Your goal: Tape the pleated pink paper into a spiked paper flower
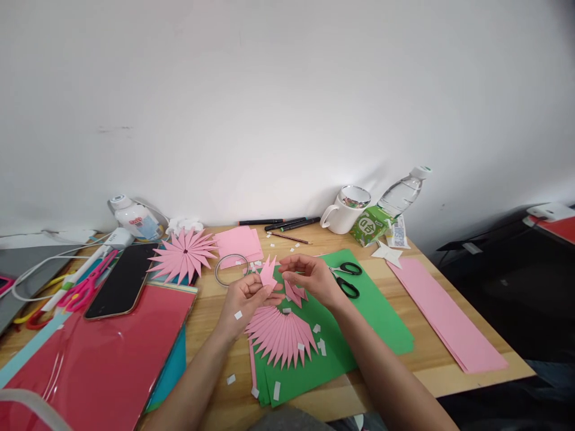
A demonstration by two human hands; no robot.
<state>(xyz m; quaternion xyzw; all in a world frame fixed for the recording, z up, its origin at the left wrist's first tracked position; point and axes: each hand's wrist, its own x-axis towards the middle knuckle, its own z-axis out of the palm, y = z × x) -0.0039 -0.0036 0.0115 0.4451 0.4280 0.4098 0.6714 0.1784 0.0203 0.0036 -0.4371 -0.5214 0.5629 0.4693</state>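
Observation:
My left hand (245, 299) pinches a small folded pink paper piece (268, 273) with pointed tips, held above the green sheets. A white paper bit (238, 315) sticks to the back of that hand. Close by on the right is my right hand (308, 276), its fingers curled together; whether anything small is between them is hidden. Beneath it lie loose folded pink pieces (296, 293). Below both hands, a fan of joined pink folded strips (285, 336) rests on the green sheets (332, 371). Black-handled scissors (348, 278) lie right of my right hand.
Left: a finished pink paper wheel (185, 251), a phone (121, 280), pink scissors (87, 287), a red folder (103, 353). Behind: pink squares (238, 244), a tape ring (217, 272), pens (291, 223), a mug (344, 212), a green box (371, 225), a bottle (402, 194). Right: pink strips (449, 317).

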